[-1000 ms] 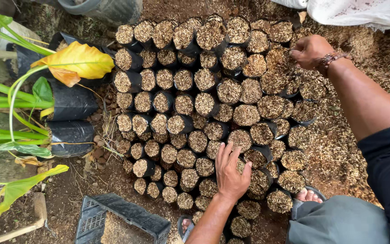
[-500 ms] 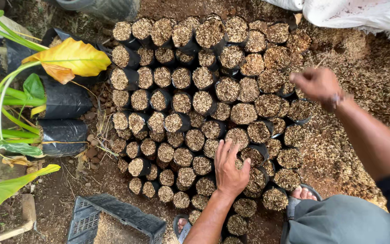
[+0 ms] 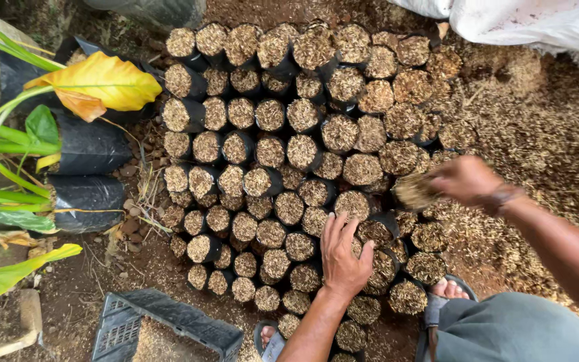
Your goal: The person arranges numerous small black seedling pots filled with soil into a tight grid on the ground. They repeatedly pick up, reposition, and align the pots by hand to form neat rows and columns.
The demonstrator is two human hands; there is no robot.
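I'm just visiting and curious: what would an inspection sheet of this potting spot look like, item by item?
Surface: bare soil strewn with husk mix.
Job's things: black nursery bags packed in rows, filled with husk mix.
Clutter: black plastic crate; white sack.
Hands: left hand flat on the bags; right hand grips a clump of husk mix, blurred.
Cables: nothing seen.
Surroundings: potted plants at the left, one with a yellow leaf; sandalled feet below.
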